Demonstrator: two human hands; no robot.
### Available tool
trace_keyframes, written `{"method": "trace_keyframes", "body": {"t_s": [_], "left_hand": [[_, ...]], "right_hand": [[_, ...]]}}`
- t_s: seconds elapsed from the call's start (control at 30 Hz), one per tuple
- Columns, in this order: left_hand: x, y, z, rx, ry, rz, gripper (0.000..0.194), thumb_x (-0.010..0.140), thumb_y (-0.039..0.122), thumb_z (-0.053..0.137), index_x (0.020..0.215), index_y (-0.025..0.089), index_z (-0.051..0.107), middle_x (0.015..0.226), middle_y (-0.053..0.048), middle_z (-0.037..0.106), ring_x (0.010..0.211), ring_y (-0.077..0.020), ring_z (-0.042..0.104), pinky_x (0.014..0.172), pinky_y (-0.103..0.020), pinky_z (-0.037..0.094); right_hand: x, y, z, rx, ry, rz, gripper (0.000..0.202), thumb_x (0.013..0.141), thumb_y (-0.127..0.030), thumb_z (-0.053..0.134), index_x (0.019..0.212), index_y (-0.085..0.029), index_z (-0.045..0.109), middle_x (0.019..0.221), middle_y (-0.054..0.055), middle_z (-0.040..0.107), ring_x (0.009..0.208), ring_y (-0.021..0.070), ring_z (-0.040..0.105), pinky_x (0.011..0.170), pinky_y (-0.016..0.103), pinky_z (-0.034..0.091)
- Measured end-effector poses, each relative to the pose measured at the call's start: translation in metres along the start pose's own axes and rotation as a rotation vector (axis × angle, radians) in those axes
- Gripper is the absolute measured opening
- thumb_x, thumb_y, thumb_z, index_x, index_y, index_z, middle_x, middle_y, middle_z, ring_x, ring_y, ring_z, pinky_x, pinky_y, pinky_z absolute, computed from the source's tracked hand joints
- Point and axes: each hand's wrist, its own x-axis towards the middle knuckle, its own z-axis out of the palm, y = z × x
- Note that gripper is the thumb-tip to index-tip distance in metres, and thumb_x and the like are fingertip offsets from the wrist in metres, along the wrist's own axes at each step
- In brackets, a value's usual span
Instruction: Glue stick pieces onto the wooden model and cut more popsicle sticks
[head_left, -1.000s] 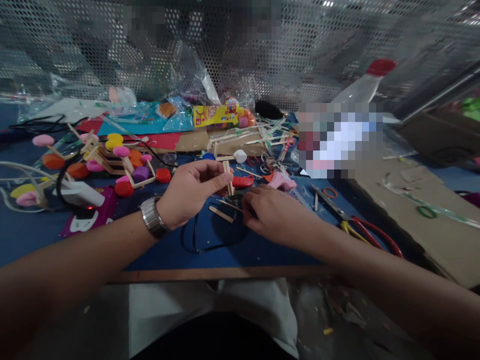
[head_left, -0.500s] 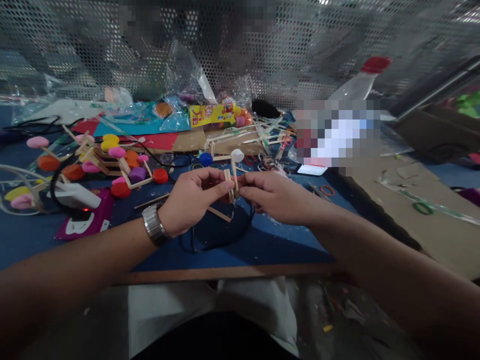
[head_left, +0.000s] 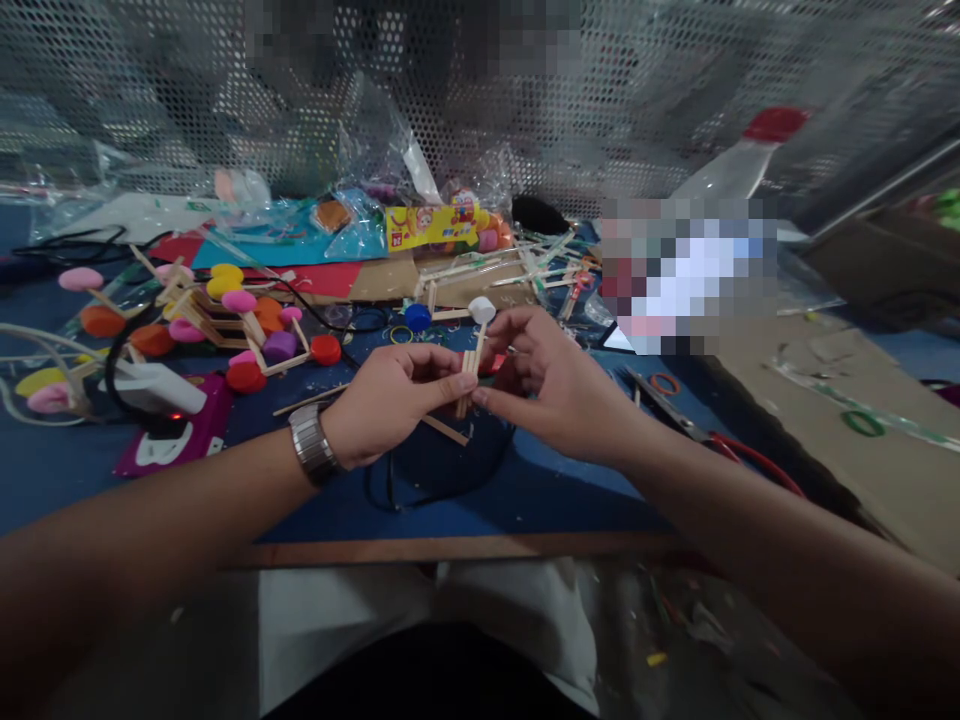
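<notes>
My left hand pinches a small bundle of light wooden sticks between thumb and fingers, above the blue table. Close on its right is my right hand, with the thumb stretched towards the lower end of the sticks and the fingers curled apart above it. No thing shows in its grasp; whether the thumb tip touches the sticks I cannot tell. Just behind the hands are a white bottle cap and a blue cap by a stick piece. A loose flat stick lies beneath my left hand.
To the left stand stick models with coloured discs and a purple power strip with cables. Scissors lie by my right forearm. Behind are a yellow packet, a clear bottle with a red cap, and cardboard.
My right hand has loosened from the sticks; its fingers have lifted and spread from the thumb. My left hand still holds the bundle. The view has shifted slightly and the scissors now show.
</notes>
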Motion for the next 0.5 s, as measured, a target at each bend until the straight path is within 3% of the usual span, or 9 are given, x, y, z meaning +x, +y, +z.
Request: {"method": "trace_keyframes", "body": {"t_s": [0.13, 0.3, 0.5], "left_hand": [[-0.0009, 0.0002, 0.0004, 0.029, -0.013, -0.002, 0.042, 0.063, 0.044, 0.092, 0.079, 0.012, 0.070, 0.069, -0.001, 0.069, 0.061, -0.0106, 0.060, 0.060, -0.024, 0.050], [-0.0016, 0.0017, 0.0014, 0.028, -0.016, -0.003, 0.039, 0.065, 0.039, 0.091, 0.082, 0.011, 0.070, 0.070, -0.001, 0.068, 0.061, -0.0098, 0.060, 0.060, -0.023, 0.049], [-0.0018, -0.0007, 0.0000, -0.018, -0.045, -0.012, 0.036, 0.068, 0.035, 0.089, 0.083, 0.010, 0.068, 0.072, -0.001, 0.068, 0.063, -0.0105, 0.062, 0.063, -0.024, 0.051]], "right_hand": [[-0.0035, 0.0028, -0.0005, 0.042, -0.011, -0.016, 0.061, 0.082, -0.028, 0.076, 0.132, -0.027, 0.042, 0.115, 0.005, 0.061, 0.071, 0.0103, 0.060, 0.063, 0.027, 0.054], [-0.0069, -0.0006, -0.0013, -0.043, 0.000, -0.100, 0.053, 0.086, -0.025, 0.074, 0.133, -0.027, 0.050, 0.114, 0.003, 0.061, 0.071, 0.0097, 0.059, 0.065, 0.026, 0.053], [-0.0079, -0.0014, -0.0039, -0.160, -0.007, -0.075, 0.058, 0.085, -0.029, 0.075, 0.138, -0.021, 0.054, 0.115, 0.007, 0.066, 0.067, 0.0110, 0.056, 0.064, 0.030, 0.053]]}}
